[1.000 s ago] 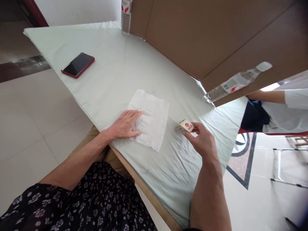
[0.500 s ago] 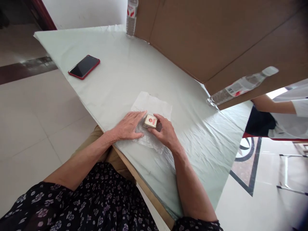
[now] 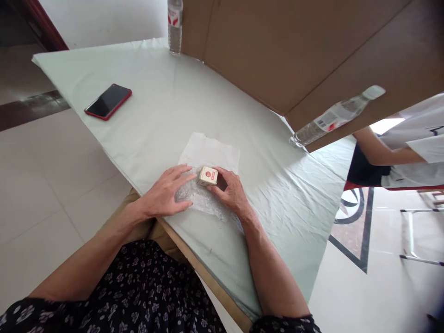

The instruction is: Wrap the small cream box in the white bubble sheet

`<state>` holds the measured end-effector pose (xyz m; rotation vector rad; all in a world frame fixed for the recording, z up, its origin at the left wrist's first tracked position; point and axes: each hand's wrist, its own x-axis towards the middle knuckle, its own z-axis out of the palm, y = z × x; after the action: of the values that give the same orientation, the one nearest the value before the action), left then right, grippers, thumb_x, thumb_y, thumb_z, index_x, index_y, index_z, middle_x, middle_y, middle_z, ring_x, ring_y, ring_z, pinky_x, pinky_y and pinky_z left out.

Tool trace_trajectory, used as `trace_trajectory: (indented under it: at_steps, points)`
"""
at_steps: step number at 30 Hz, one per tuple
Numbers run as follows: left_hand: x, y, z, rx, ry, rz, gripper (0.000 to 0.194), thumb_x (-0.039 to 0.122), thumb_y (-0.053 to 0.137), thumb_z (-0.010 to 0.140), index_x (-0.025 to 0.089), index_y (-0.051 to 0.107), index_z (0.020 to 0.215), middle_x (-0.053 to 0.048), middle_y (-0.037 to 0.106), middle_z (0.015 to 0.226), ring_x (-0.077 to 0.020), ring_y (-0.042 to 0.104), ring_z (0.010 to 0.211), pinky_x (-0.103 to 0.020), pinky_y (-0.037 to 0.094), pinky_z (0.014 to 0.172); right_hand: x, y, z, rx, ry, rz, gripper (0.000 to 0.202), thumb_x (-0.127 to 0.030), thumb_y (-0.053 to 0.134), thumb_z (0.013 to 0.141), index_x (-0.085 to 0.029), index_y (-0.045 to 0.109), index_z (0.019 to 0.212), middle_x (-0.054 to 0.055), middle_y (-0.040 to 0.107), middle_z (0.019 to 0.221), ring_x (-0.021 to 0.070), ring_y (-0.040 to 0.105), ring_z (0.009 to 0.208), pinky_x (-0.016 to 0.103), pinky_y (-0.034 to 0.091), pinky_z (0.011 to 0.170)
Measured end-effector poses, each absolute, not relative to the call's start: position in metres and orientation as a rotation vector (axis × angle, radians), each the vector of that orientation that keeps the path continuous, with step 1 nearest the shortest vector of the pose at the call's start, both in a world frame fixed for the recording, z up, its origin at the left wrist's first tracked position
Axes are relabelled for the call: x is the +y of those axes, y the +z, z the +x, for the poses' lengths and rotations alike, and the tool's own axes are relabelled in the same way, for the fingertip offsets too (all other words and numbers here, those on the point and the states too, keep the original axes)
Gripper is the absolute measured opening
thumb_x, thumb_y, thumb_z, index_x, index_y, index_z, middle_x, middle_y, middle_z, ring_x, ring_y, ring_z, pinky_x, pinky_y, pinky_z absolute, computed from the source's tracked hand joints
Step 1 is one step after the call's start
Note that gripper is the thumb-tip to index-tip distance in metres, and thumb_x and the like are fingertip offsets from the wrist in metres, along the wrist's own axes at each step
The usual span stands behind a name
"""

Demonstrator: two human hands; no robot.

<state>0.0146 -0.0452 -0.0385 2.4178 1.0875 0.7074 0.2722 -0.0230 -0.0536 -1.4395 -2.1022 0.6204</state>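
A small cream box [image 3: 208, 175] with red print sits over a sheet of bubble wrap [image 3: 222, 155] on the cloth-covered table. My right hand [image 3: 231, 190] grips the box from its right side, thumb at the near edge and fingers at the far edge. To the left of the box, my left hand [image 3: 169, 192] is open with fingers spread, apart from the box and close to the left edge of the wrap.
A phone in a red case [image 3: 108, 101] lies at the table's far left. A cardboard panel [image 3: 249, 51] stands at the back, with one water bottle [image 3: 175, 27] at its left end and another bottle [image 3: 336, 116] at its right. Beyond is a person's arm [image 3: 385, 148].
My left hand has drawn back left from the box and its fingers have spread wider. My right hand stays on the box. The whole view has shifted slightly.
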Motion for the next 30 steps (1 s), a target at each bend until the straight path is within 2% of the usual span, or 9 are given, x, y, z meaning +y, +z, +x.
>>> trace_trajectory:
  at_steps: [5, 10, 13, 16, 20, 22, 24, 27, 30]
  points:
    - [-0.066, -0.028, 0.009, 1.017, 0.547, 2.622, 0.049, 0.018, 0.066, 0.085, 0.015, 0.061, 0.134, -0.021, 0.046, 0.155, -0.0403, 0.034, 0.150, -0.060, 0.036, 0.120, -0.022, -0.057, 0.273, -2.066, 0.590, -1.434, 0.051, -0.041, 0.071, 0.085, -0.025, 0.062, 0.133, 0.009, 0.074, 0.123, 0.0308, 0.067, 0.109, 0.049, 0.047, 0.099]
    - [-0.066, -0.034, 0.023, 1.082, 0.586, 2.648, 0.029, 0.006, 0.058, 0.085, 0.015, 0.073, 0.107, -0.019, 0.052, 0.150, -0.0395, 0.041, 0.146, -0.059, 0.041, 0.117, -0.023, -0.058, 0.270, -2.046, 0.600, -1.425, 0.050, -0.038, 0.073, 0.084, -0.025, 0.063, 0.131, 0.009, 0.075, 0.120, 0.0300, 0.068, 0.106, 0.048, 0.048, 0.098]
    - [-0.063, -0.037, 0.030, 1.102, 0.715, 2.614, 0.020, 0.007, 0.054, 0.089, 0.015, 0.072, 0.091, -0.020, 0.056, 0.146, -0.0380, 0.046, 0.144, -0.057, 0.044, 0.115, -0.022, -0.058, 0.268, -2.020, 0.616, -1.437, 0.050, -0.040, 0.073, 0.083, -0.025, 0.065, 0.129, 0.009, 0.075, 0.121, 0.0304, 0.068, 0.106, 0.051, 0.047, 0.099]
    - [-0.060, -0.034, 0.035, 1.153, 0.895, 2.444, 0.016, 0.012, 0.054, 0.092, 0.015, 0.069, 0.088, -0.020, 0.061, 0.140, -0.0337, 0.054, 0.137, -0.053, 0.047, 0.111, -0.021, -0.052, 0.276, -1.969, 0.780, -1.391, 0.057, -0.048, 0.075, 0.081, -0.026, 0.063, 0.132, 0.010, 0.073, 0.124, 0.0313, 0.067, 0.112, 0.053, 0.047, 0.103]
    - [-0.049, -0.026, 0.043, 1.264, 0.988, 2.062, 0.008, 0.019, 0.057, 0.090, 0.018, 0.065, 0.087, -0.013, 0.070, 0.128, -0.0253, 0.067, 0.116, -0.034, 0.058, 0.082, -0.023, -0.023, 0.301, -1.808, 1.197, -1.230, 0.073, -0.067, 0.067, 0.083, -0.031, 0.051, 0.145, 0.011, 0.062, 0.143, 0.0297, 0.063, 0.126, 0.050, 0.048, 0.106]
    - [-0.042, -0.022, 0.049, 1.268, 0.992, 1.956, 0.007, 0.021, 0.058, 0.088, 0.019, 0.063, 0.084, -0.010, 0.073, 0.122, -0.0224, 0.069, 0.105, -0.026, 0.051, 0.064, -0.027, -0.006, 0.309, -1.840, 1.241, -1.197, 0.076, -0.069, 0.069, 0.081, -0.032, 0.051, 0.145, 0.010, 0.058, 0.148, 0.0305, 0.058, 0.133, 0.051, 0.045, 0.110]
    - [-0.035, -0.019, 0.054, 1.266, 0.993, 1.913, 0.007, 0.022, 0.057, 0.087, 0.019, 0.063, 0.083, -0.008, 0.075, 0.117, -0.0201, 0.069, 0.097, -0.023, 0.045, 0.057, -0.031, 0.003, 0.309, -1.910, 1.142, -1.257, 0.077, -0.064, 0.078, 0.075, -0.032, 0.055, 0.141, 0.010, 0.058, 0.147, 0.0318, 0.057, 0.133, 0.051, 0.045, 0.110]
    - [-0.027, -0.018, 0.058, 1.285, 0.992, 1.888, 0.008, 0.023, 0.057, 0.086, 0.019, 0.063, 0.082, -0.007, 0.076, 0.112, -0.0188, 0.069, 0.093, -0.023, 0.043, 0.058, -0.033, -0.004, 0.295, -1.876, 0.925, -1.399, 0.058, -0.051, 0.082, 0.075, -0.027, 0.064, 0.125, 0.010, 0.068, 0.133, 0.0302, 0.063, 0.123, 0.050, 0.047, 0.106]
    - [-0.024, -0.020, 0.054, 1.308, 0.966, 1.874, 0.009, 0.025, 0.058, 0.084, 0.019, 0.063, 0.081, -0.008, 0.077, 0.112, -0.0201, 0.070, 0.095, -0.024, 0.044, 0.060, -0.030, -0.020, 0.281, -1.759, 0.951, -1.372, 0.028, -0.042, 0.075, 0.080, -0.024, 0.070, 0.100, 0.007, 0.074, 0.116, 0.0261, 0.068, 0.110, 0.044, 0.049, 0.099]
